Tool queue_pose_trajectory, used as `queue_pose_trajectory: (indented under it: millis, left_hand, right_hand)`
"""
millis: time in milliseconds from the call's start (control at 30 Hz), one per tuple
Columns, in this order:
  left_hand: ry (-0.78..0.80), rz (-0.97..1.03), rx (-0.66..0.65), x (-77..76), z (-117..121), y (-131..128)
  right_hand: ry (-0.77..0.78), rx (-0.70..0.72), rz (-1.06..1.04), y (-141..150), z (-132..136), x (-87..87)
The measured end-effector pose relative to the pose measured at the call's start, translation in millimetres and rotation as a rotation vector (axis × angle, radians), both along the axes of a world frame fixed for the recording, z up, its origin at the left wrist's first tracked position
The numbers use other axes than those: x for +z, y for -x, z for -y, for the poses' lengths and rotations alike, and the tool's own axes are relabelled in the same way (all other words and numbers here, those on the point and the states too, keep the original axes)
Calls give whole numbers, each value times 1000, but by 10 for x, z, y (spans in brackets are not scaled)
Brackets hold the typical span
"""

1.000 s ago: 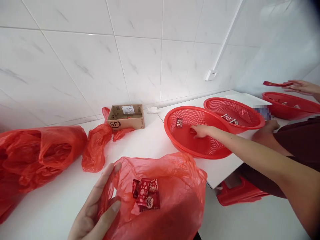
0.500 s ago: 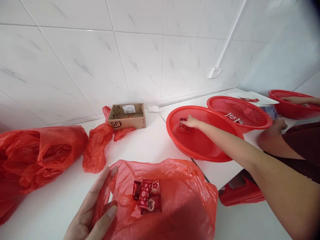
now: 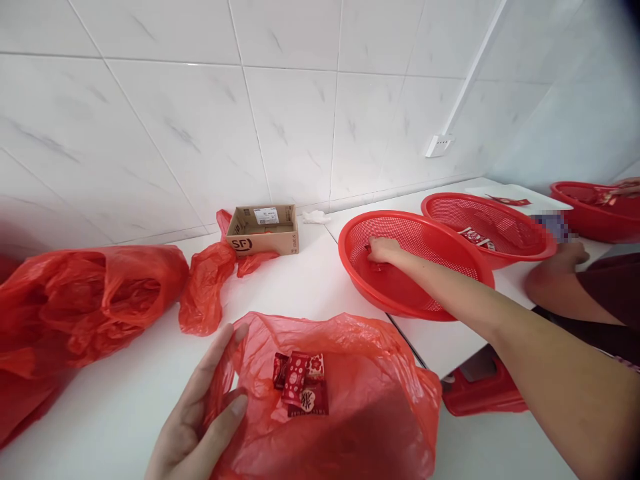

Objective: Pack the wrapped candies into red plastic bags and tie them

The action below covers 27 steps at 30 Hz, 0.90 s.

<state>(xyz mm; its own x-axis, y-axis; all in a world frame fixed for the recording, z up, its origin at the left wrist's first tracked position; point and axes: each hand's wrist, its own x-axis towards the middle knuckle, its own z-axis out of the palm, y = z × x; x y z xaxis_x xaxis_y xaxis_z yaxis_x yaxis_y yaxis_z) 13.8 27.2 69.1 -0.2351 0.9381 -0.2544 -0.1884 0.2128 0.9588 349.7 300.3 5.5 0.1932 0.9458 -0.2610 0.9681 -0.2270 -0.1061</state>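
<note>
1. At far left, a bundle of red plastic (image 3: pixel 75 300) lies on the surface (image 3: pixel 105 427).
2. Your left hand (image 3: pixel 203 410) holds the edge of the open red bag (image 3: pixel 380 387) — wrapped packets (image 3: pixel 297 387) lie inside.
3. Your right hand (image 3: pixel 385 252) is inside the red basket (image 3: pixel 415 290), at a small packet (image 3: pixel 369 249) — I cannot tell if it is gripped.

Plain workroom by the look, exact kind unclear. Marbled tile wall (image 3: pixel 290 133) at far side, socket (image 3: pixel 439 146) on it; white tables (image 3: pixel 300 287) set together; red baskets (image 3: pixel 403 291) with small wrapped packets (image 3: pixel 477 239) along right; cardboard shipping box (image 3: pixel 270 245) far; heaped plastic bags (image 3: pixel 85 300) left; co-worker's dark sleeve (image 3: pixel 613 283) right.
</note>
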Motion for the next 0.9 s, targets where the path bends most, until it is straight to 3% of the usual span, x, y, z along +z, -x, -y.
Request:
queue_pose_trajectory:
  millis: [133,233,300,367,433,533,600,700,767,900]
  left_hand:
    - [-38,61,-9,-31,30,23]
    - [-78,60,1,-45,44,54]
    - [-83,60,6,-30,45,53]
    - [-88,67,2,-3,39,38]
    - [-89,81,-14,22,33,20]
    - [-99,88,-14,45,49,23]
    - [-109,77,-3,47,82,60]
    - [-136,37,16,35,151,169]
    - [-140,15,18,25,198,263]
    - [-125,4,29,26,264,437]
  right_hand:
    - [67,9,-86,54,105,281]
    - [63,103,-271,206,268,708]
    - [-21,250,-553,435,523,1076]
    - [-27,495,-861,762,912,1414]
    - [36,724,-958,1126,1368,1609]
    - [247,981,-715,1545,1922,1512]
    - [159,1013,-420,1648,2090,1279]
    - [65,956,-276,1562,2085,1020]
    - [47,949,-283,1432,2029,1020]
    - [-74,1044,-236,1186,2061,1193]
